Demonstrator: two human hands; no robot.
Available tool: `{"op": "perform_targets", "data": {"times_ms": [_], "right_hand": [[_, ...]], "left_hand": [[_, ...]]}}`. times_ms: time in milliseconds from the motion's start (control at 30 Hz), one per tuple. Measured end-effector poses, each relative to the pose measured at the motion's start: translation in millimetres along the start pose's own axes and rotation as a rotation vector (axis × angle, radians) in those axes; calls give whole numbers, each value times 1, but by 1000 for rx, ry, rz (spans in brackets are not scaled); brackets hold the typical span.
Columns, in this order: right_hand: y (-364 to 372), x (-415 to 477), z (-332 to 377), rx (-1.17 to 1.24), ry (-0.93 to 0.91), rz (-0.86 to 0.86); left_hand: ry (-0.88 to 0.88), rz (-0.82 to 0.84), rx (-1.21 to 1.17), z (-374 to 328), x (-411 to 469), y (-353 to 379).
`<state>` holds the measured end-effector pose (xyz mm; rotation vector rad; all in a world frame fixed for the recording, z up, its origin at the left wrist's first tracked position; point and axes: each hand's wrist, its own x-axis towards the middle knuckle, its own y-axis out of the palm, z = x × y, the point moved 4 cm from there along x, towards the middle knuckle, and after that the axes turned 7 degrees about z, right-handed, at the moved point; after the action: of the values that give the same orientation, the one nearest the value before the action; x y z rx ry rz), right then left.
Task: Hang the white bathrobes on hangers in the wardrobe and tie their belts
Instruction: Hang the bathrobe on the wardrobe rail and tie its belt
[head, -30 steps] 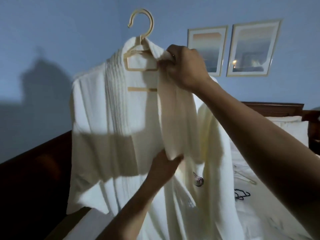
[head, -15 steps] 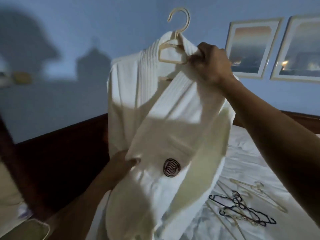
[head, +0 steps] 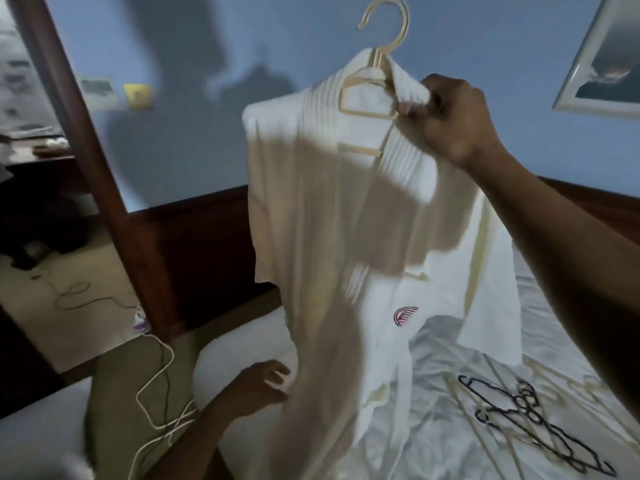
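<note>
The left hand (head: 258, 384) is loose-fingered and empty, just beside the lower front of the white towelling bathrobe (head: 311, 220), which hangs above the white-sheeted bed (head: 467, 348) on a cream plastic hanger (head: 377, 64). That hand should probably catch the front edge and steady it. The right hand (head: 446, 119) pinches the collar and hanger together, and a firm grip there should stop the robe slipping. No belt can be made out, the wardrobe is out of view, and the lower cloth is blurred.

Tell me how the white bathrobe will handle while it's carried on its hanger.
Probably floppy: the bathrobe hangs in loose folds from the hanger. Likely to swing, since it is held only at the top. It could slide off; the right hand pinches it to the hanger.
</note>
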<state>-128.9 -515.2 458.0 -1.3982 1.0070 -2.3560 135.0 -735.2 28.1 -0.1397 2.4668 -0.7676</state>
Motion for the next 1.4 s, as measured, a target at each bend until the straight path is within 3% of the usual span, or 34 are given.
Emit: {"op": "perform_targets", "data": {"times_ms": [100, 167, 267, 367, 567, 800, 967, 1133, 1267, 1400], "right_hand": [[21, -2, 17, 76, -55, 69], [36, -4, 33, 137, -93, 101], [64, -6, 64, 231, -160, 135], [87, -6, 98, 315, -220, 152], [138, 12, 160, 436, -268, 160], [225, 51, 290, 462, -371, 193], [305, 74, 389, 452, -458, 258], [365, 87, 498, 529, -538, 304], [403, 91, 583, 610, -624, 371], [445, 93, 657, 633, -724, 427]], "left_hand": [[170, -478, -166, -68, -16, -50], [259, -678, -326, -108, -29, -83], [294, -770, -278, -144, -48, -103], [258, -942, -210, -138, -66, -117], [298, -1317, -279, -78, -148, -198], [293, -1532, -290, 8, -246, -303], [243, -1574, -265, 73, -291, -343], [9, -1558, -175, 146, -307, -356], [-362, -1360, -302, 236, -297, -343], [-640, -1040, -196, 325, -313, -339]]}}
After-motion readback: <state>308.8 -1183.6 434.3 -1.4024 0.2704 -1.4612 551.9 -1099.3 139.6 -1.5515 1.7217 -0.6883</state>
